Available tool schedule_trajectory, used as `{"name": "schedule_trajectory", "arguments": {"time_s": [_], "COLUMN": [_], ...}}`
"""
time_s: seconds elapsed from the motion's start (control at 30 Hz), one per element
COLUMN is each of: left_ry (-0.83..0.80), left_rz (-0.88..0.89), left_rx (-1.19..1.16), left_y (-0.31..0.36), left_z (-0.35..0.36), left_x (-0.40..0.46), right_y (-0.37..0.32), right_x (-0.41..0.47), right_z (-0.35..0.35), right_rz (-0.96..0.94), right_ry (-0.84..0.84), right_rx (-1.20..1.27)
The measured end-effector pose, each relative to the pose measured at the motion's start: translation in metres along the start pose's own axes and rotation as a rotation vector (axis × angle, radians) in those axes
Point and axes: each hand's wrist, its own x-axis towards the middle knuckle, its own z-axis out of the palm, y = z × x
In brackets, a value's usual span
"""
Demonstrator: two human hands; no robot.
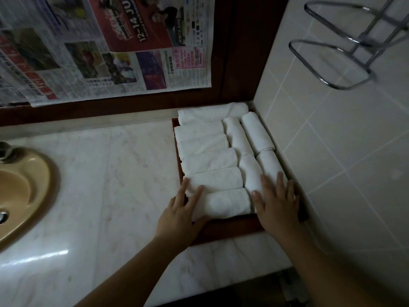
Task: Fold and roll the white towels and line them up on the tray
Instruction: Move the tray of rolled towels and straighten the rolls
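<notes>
While rolled white cloth towels (212,160) fill the dark wooden tray (232,229), both hands press flat. Left hand (179,213) and right hand (276,204) keep a wide grip, holding nothing.

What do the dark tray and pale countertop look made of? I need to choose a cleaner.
The dark reddish-brown tray looks like smooth wood, though dim light hides any grain. The pale countertop looks like polished marble: faint veins, glossy reflections.
</notes>
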Motion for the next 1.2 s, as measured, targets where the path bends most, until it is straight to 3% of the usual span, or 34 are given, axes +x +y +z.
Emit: {"name": "schedule_trajectory", "arguments": {"time_s": [0.4, 0.6, 0.97, 1.2], "left_ry": [-0.007, -0.081, -0.135, -0.122], "left_rz": [-0.047, -0.209, -0.223, -0.370], "left_rx": [-0.077, -0.134, -0.202, -0.296], "left_y": [0.011, 0.018, 0.025, 0.022], "left_z": [0.000, -0.009, -0.002, -0.031], "left_x": [0.002, 0.014, 0.023, 0.044], "right_y": [-0.005, 0.000, -0.016, -0.020], "right_x": [0.009, 0.027, 0.041, 0.093], "right_z": [-0.004, -0.024, -0.023, -0.047], "right_rz": [0.017, 0.044, 0.054, -0.035], "right_ry": [-0.033, -0.040, -0.049, -0.080], "right_rx": [-0.045, 0.045, -0.109, 0.018]}}
